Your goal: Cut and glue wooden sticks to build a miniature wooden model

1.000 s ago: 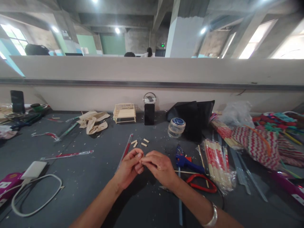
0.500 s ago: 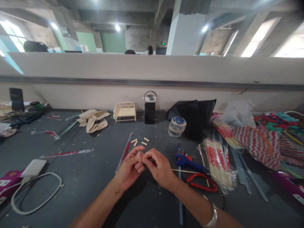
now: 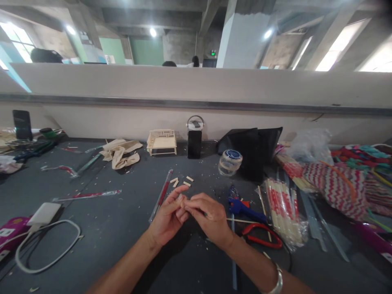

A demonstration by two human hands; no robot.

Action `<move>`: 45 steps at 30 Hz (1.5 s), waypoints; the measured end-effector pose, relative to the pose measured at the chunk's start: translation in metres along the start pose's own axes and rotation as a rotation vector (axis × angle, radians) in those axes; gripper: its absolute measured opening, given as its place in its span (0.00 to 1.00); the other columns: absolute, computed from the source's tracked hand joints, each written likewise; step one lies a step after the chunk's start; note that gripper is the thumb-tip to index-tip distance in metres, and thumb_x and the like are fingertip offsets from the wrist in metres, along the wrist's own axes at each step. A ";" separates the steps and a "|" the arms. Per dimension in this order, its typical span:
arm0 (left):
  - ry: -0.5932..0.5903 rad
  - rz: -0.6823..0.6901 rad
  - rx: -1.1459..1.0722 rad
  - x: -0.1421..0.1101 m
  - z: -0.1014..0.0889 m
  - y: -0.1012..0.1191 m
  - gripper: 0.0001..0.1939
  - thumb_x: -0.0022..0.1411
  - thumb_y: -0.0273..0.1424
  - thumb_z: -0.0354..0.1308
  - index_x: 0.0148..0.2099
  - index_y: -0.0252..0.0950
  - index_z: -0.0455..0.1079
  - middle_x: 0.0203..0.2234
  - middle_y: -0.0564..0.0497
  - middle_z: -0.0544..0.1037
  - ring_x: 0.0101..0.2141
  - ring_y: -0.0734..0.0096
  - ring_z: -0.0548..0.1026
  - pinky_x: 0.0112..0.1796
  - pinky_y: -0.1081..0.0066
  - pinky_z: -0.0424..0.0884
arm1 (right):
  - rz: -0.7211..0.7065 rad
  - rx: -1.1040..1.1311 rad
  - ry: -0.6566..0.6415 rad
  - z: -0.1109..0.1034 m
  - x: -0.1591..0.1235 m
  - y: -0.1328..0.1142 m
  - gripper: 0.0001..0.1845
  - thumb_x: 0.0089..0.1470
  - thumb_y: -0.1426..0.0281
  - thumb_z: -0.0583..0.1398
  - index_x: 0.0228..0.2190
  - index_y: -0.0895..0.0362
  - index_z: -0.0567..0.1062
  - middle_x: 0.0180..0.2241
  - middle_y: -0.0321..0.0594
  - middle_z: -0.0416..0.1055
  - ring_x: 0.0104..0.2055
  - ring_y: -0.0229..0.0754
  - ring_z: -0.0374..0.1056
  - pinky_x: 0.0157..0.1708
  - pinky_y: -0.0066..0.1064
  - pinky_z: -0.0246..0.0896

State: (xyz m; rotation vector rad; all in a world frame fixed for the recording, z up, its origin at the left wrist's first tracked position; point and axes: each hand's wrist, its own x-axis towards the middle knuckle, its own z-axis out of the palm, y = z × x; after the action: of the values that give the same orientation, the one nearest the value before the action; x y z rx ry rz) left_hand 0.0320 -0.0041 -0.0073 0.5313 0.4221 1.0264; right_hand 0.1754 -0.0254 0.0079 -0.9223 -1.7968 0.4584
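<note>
My left hand (image 3: pixel 170 214) and my right hand (image 3: pixel 210 216) meet fingertip to fingertip above the middle of the dark table. Both are pinched closed; whatever lies between the fingertips is too small or hidden to make out. Just beyond them lie several short pale wood strips (image 3: pixel 190 179). A long narrow clear packet with a red part (image 3: pixel 163 192) rests beside my left hand. To the right of my right hand are a blue glue gun (image 3: pixel 246 210) and red-handled pliers (image 3: pixel 263 236). A small model wooden bench (image 3: pixel 161 141) stands farther back.
Behind stand a black phone (image 3: pixel 194 144) and a clear jar with a blue lid (image 3: pixel 230 162). A bag of wooden sticks (image 3: pixel 283 208) and knitted fabric (image 3: pixel 335 185) lie right. Crumpled beige cloth (image 3: pixel 121 153) and a white charger with cable (image 3: pixel 45 213) are left.
My right hand has turned slightly, its fingers now stretched farther over the left fingertips. My left hand stays almost in place. The view has shifted a little.
</note>
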 end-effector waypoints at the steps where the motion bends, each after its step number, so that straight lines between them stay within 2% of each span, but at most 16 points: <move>1: -0.009 0.009 -0.002 0.000 0.001 0.000 0.17 0.55 0.26 0.63 0.48 0.34 0.70 0.21 0.60 0.61 0.18 0.87 0.55 0.21 0.82 0.60 | -0.011 -0.034 0.003 0.000 -0.001 0.000 0.06 0.57 0.73 0.58 0.33 0.52 0.76 0.31 0.37 0.74 0.35 0.36 0.70 0.36 0.28 0.64; 6: -0.045 0.067 0.019 -0.001 0.003 0.001 0.19 0.57 0.26 0.60 0.52 0.34 0.67 0.20 0.60 0.62 0.20 0.85 0.58 0.24 0.81 0.61 | 0.023 -0.178 -0.008 0.004 -0.003 -0.005 0.04 0.56 0.74 0.57 0.30 0.54 0.72 0.29 0.38 0.73 0.32 0.37 0.69 0.33 0.28 0.62; 9: -0.042 0.089 0.040 -0.001 0.003 0.001 0.20 0.58 0.27 0.60 0.53 0.35 0.66 0.20 0.59 0.63 0.21 0.83 0.60 0.25 0.80 0.62 | -0.006 -0.167 -0.035 0.008 -0.004 -0.010 0.06 0.53 0.75 0.56 0.27 0.54 0.70 0.27 0.35 0.72 0.28 0.35 0.66 0.30 0.26 0.61; 12: -0.008 0.121 0.020 0.001 0.003 0.003 0.18 0.57 0.28 0.60 0.51 0.34 0.67 0.21 0.59 0.62 0.21 0.83 0.59 0.25 0.79 0.60 | -0.042 -0.108 -0.071 0.007 -0.003 -0.014 0.06 0.54 0.75 0.55 0.27 0.54 0.68 0.27 0.35 0.71 0.26 0.33 0.64 0.27 0.25 0.59; 15: 0.034 0.156 0.048 0.003 0.002 0.007 0.12 0.58 0.29 0.60 0.45 0.33 0.69 0.16 0.62 0.55 0.18 0.83 0.53 0.21 0.80 0.55 | -0.031 -0.123 -0.111 0.004 -0.002 -0.013 0.06 0.55 0.73 0.54 0.27 0.55 0.68 0.26 0.35 0.69 0.25 0.33 0.63 0.26 0.24 0.58; 19: 0.151 0.229 0.193 0.006 -0.003 0.013 0.06 0.57 0.30 0.60 0.38 0.36 0.69 0.12 0.64 0.48 0.15 0.83 0.46 0.19 0.79 0.52 | -0.142 -0.296 -0.346 0.006 -0.002 -0.008 0.11 0.58 0.67 0.55 0.25 0.55 0.70 0.25 0.34 0.69 0.27 0.34 0.65 0.28 0.25 0.57; 21: 0.198 0.273 0.298 0.007 -0.006 0.014 0.06 0.56 0.31 0.62 0.36 0.37 0.69 0.13 0.64 0.51 0.16 0.84 0.48 0.21 0.79 0.55 | -0.241 -0.420 -0.488 0.006 -0.002 -0.010 0.16 0.60 0.62 0.54 0.23 0.56 0.70 0.24 0.36 0.70 0.29 0.36 0.66 0.28 0.26 0.57; 23: 0.201 0.289 0.478 0.008 -0.009 0.011 0.07 0.55 0.32 0.62 0.36 0.37 0.70 0.15 0.63 0.56 0.17 0.83 0.53 0.23 0.78 0.57 | -0.263 -0.515 -0.571 0.000 0.001 -0.018 0.15 0.61 0.63 0.52 0.27 0.56 0.72 0.29 0.38 0.73 0.33 0.38 0.68 0.30 0.27 0.58; 26: 0.112 0.336 0.916 0.007 -0.009 0.002 0.06 0.54 0.32 0.61 0.35 0.37 0.73 0.20 0.58 0.63 0.23 0.79 0.62 0.27 0.76 0.58 | -0.161 -0.595 -0.560 -0.026 0.006 -0.036 0.09 0.61 0.71 0.51 0.40 0.56 0.71 0.40 0.42 0.74 0.41 0.40 0.69 0.34 0.28 0.59; 29: 0.031 0.411 1.314 0.005 -0.003 -0.008 0.06 0.56 0.31 0.58 0.33 0.36 0.75 0.23 0.55 0.67 0.27 0.75 0.65 0.29 0.74 0.60 | -0.008 -0.736 -0.480 -0.066 0.003 -0.044 0.10 0.61 0.72 0.52 0.32 0.56 0.73 0.31 0.39 0.75 0.36 0.40 0.70 0.34 0.29 0.59; 31: -0.023 0.409 1.491 0.006 0.004 -0.015 0.07 0.58 0.31 0.56 0.34 0.36 0.75 0.25 0.53 0.69 0.29 0.73 0.67 0.31 0.73 0.62 | 0.178 -0.893 -0.396 -0.093 -0.006 -0.036 0.15 0.61 0.66 0.52 0.26 0.56 0.73 0.26 0.39 0.73 0.31 0.42 0.71 0.30 0.30 0.58; 34: -0.162 0.399 1.728 0.013 0.020 -0.025 0.08 0.60 0.30 0.55 0.37 0.37 0.75 0.31 0.50 0.73 0.35 0.69 0.70 0.37 0.70 0.65 | 0.372 -1.088 -0.370 -0.123 -0.029 -0.012 0.08 0.59 0.69 0.55 0.32 0.57 0.74 0.31 0.42 0.74 0.35 0.46 0.71 0.32 0.32 0.60; 36: -0.245 0.409 1.884 0.021 0.031 -0.034 0.08 0.60 0.31 0.55 0.39 0.37 0.75 0.34 0.49 0.74 0.38 0.67 0.70 0.40 0.69 0.65 | 0.447 -1.156 -0.380 -0.134 -0.044 0.006 0.09 0.55 0.73 0.57 0.38 0.59 0.74 0.36 0.46 0.74 0.41 0.50 0.70 0.37 0.35 0.61; 39: -0.381 0.416 2.136 0.034 0.042 -0.049 0.08 0.60 0.32 0.55 0.37 0.36 0.74 0.34 0.48 0.74 0.38 0.65 0.70 0.41 0.68 0.66 | 0.432 -1.132 -0.420 -0.139 -0.058 0.025 0.14 0.54 0.71 0.58 0.44 0.61 0.73 0.40 0.50 0.73 0.45 0.52 0.68 0.45 0.39 0.60; 42: -0.489 0.417 2.265 0.040 0.045 -0.059 0.07 0.60 0.30 0.53 0.34 0.36 0.73 0.32 0.48 0.74 0.36 0.64 0.71 0.38 0.67 0.67 | 0.393 -1.098 -0.388 -0.139 -0.064 0.034 0.14 0.55 0.69 0.58 0.43 0.60 0.74 0.38 0.49 0.74 0.45 0.52 0.67 0.46 0.41 0.60; 45: -0.510 0.433 2.299 0.037 0.042 -0.052 0.08 0.58 0.23 0.51 0.33 0.34 0.71 0.30 0.46 0.73 0.36 0.62 0.71 0.37 0.66 0.67 | 0.340 -1.024 -0.315 -0.139 -0.067 0.041 0.12 0.56 0.71 0.56 0.41 0.60 0.74 0.37 0.48 0.73 0.43 0.50 0.67 0.45 0.42 0.61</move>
State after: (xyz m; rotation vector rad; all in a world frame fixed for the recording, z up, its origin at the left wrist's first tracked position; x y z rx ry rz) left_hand 0.1083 -0.0014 -0.0083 2.9215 0.9192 0.2675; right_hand 0.3293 -0.0656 -0.0047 -1.9572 -2.1781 -0.1819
